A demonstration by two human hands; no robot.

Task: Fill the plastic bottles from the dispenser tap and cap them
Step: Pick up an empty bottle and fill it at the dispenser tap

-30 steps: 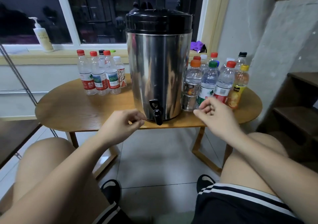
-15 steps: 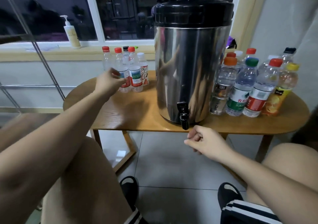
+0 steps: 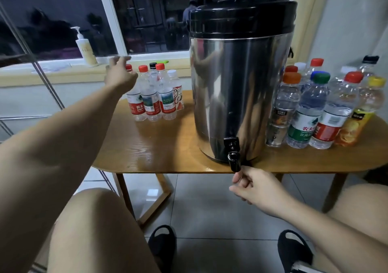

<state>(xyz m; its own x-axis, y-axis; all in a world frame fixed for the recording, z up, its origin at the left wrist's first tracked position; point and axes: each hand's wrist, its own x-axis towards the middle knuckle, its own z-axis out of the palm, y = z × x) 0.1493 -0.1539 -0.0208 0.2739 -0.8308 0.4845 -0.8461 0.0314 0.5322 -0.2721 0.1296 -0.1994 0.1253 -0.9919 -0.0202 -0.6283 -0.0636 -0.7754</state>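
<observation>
Dispenser (image 3: 239, 84), steel drum with a black lid, stands upright mid-bench (image 3: 159, 146). Its black tap (image 3: 233, 155) is at the drum's 6 o'clock, spout pointing straight down over the near edge. Small capped bottles (image 3: 165, 98) cluster at the drum's 10 o'clock, all upright, long axis vertical, caps up. Bigger capped bottles (image 3: 308, 115) stand at its 3 o'clock, also upright and packed touching. Left hand (image 3: 120, 75) is up at the leftmost bottle (image 3: 137, 107) of the small cluster, covering its shoulder. Its fingers are spread wide and blurred, and contact cannot be told. Right hand (image 3: 256, 186) is just under the spout, fingers curled in and holding nothing, thumb tip at the spout's end. Pump bottle (image 3: 85, 50) stands on the window sill at 11 o'clock.
</observation>
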